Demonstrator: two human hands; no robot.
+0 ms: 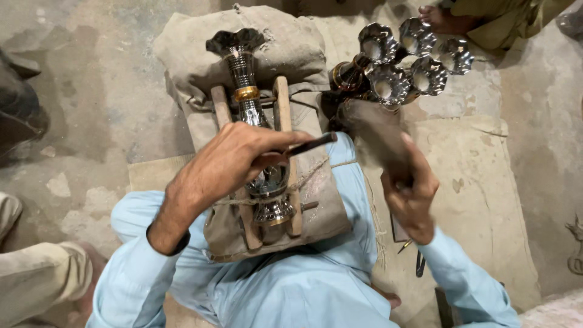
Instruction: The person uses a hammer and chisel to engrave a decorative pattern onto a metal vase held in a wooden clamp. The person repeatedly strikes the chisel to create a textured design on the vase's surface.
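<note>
A shiny engraved metal vase (250, 103) with a gold band lies on its side between two wooden rails (282, 103) on a sack-covered block. My left hand (234, 161) rests over the vase's belly and is shut on a thin dark chisel (311, 144) that points right. Blurred by motion, my right hand (410, 194) is raised to the right of the vase, gripping a dark wooden mallet (373, 133).
Several finished fluted vases (404, 61) stand at the upper right beside another person's bare foot (440, 18). A second person's knee (36, 273) sits at the lower left. Small tools (418, 262) lie on the sacking by my right side.
</note>
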